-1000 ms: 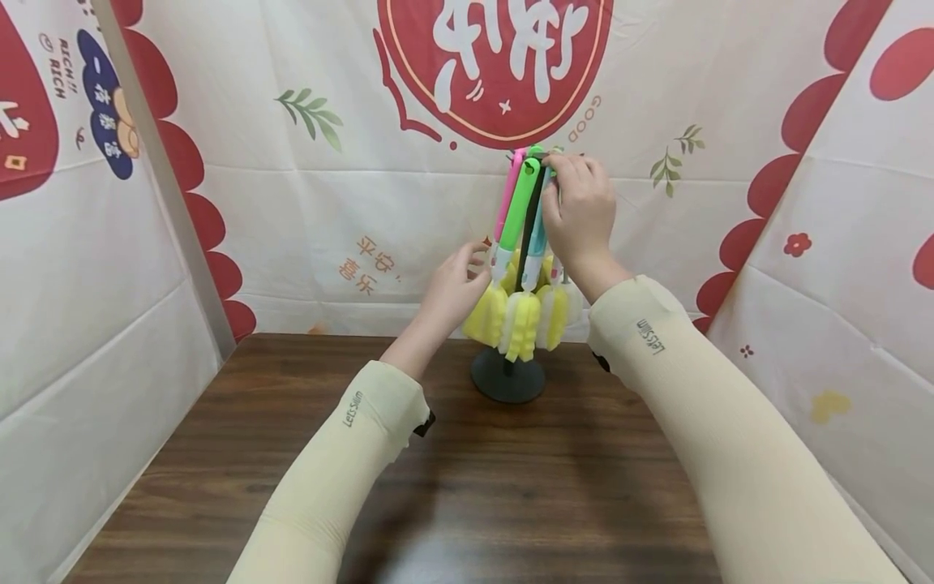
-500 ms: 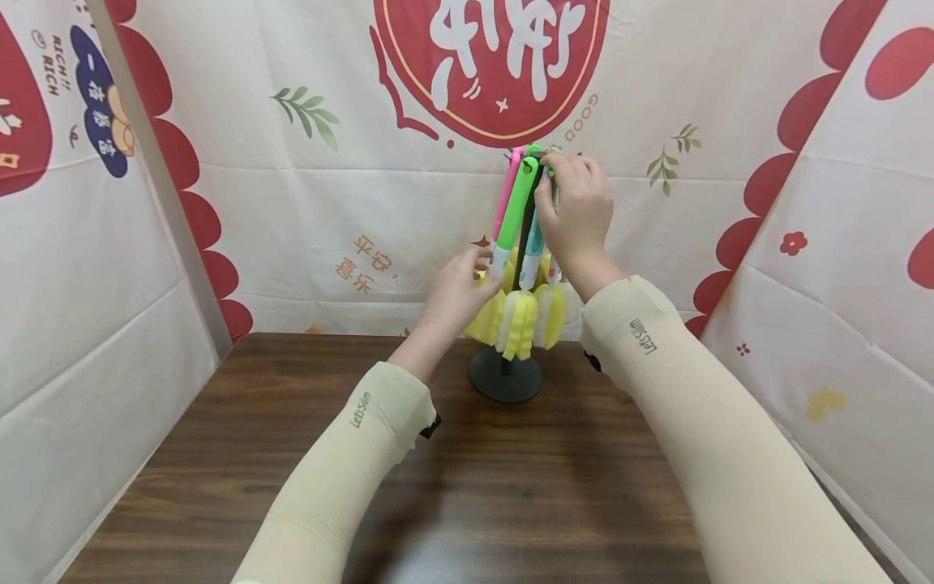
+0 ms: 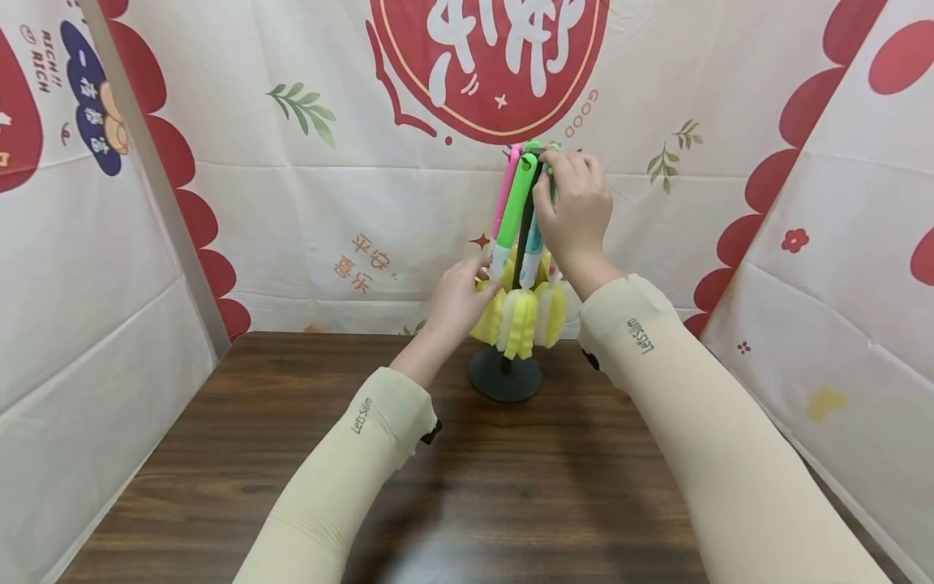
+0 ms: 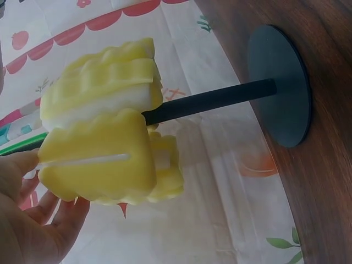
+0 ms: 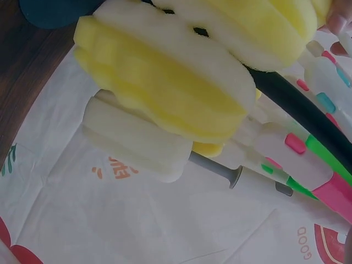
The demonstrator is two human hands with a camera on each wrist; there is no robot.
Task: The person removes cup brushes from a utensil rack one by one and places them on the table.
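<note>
"How are the hands?"

"The left hand, just left of the black stand, seems to pinch the white neck of the green brush. The right hand is curled narrow at the stand's top, over the teal brush; whether it grips that handle or the stand itself, I can't tell."

"And farther out?"

"The pink brush hangs at the stand's upper left. Yellow sponge heads crowd around its post, above the base. Under it is the wooden table; behind it, the printed cloth."

"What might go wrong?"

"A sideways tug on the green brush could tip the stand, since its load hangs high over a small base. With the heads pressed so close, one could also snag its neighbour and unhook it. And if the right hand has only the teal handle, I'd expect little steadying."
</note>
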